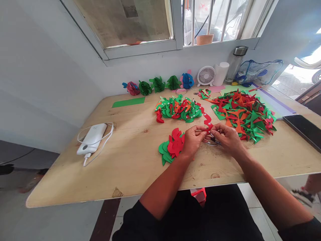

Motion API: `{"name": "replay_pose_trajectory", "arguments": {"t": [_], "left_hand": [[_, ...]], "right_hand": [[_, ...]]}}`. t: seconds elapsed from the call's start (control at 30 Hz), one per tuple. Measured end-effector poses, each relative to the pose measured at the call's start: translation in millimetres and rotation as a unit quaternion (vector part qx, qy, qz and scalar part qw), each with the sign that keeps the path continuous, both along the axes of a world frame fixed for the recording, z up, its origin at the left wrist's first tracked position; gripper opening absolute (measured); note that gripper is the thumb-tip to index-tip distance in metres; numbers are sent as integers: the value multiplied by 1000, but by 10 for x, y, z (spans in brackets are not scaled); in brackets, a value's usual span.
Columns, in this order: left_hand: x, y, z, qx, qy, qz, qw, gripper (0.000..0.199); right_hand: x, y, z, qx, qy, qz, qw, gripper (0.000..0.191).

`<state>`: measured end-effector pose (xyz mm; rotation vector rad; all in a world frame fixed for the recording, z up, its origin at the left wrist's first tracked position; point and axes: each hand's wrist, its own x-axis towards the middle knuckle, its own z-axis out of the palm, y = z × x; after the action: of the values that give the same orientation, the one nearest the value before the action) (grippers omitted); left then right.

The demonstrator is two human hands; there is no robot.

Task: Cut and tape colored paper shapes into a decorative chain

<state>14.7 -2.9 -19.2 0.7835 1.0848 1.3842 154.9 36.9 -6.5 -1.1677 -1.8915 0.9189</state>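
Observation:
My left hand pinches the lower end of a wavy red paper cut-out with pale marks on it. Fingers of my right hand close on the same end from the other side. Beneath them, a partly hidden metal and dark object shows; its kind is unclear. Beside my left wrist lie stacked red paper pieces and green paper pieces. Just beyond my hands spreads a pile of curved green, red and orange cut-outs. Right of it is a heap of paper offcuts.
Paper honeycomb figures line the wall, beside a small white fan, a glass bottle and a clear pouch. A power bank with cable lies left, a green strip behind it, a phone right.

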Motion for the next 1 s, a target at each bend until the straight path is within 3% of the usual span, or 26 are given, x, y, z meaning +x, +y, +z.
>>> {"name": "replay_pose_trajectory", "arguments": {"t": [0.53, 1.0], "left_hand": [[0, -3, 38, -40, -23, -32, 998, 10], [31, -8, 39, -50, -91, -27, 994, 18]], "right_hand": [[8, 10, -20, -21, 21, -33, 999, 22], [-20, 17, -37, 34, 2, -10, 999, 16]]}}
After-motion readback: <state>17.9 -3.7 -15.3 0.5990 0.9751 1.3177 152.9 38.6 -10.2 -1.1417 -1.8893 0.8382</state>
